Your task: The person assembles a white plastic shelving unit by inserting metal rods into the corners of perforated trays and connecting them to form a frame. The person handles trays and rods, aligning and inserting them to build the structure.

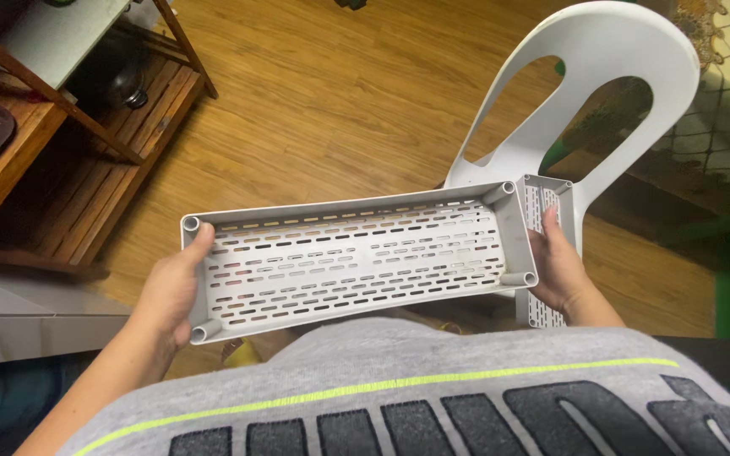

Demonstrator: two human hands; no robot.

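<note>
Both hands are on the grey slotted tray [356, 253], held level in front of the body, above the wood floor [323, 101]. The left hand [171, 291] clamps its left end, thumb over the rim. The right hand [561, 270] grips the right end. Another slotted tray [542, 207] sits on the white chair [601, 93] just behind.
</note>
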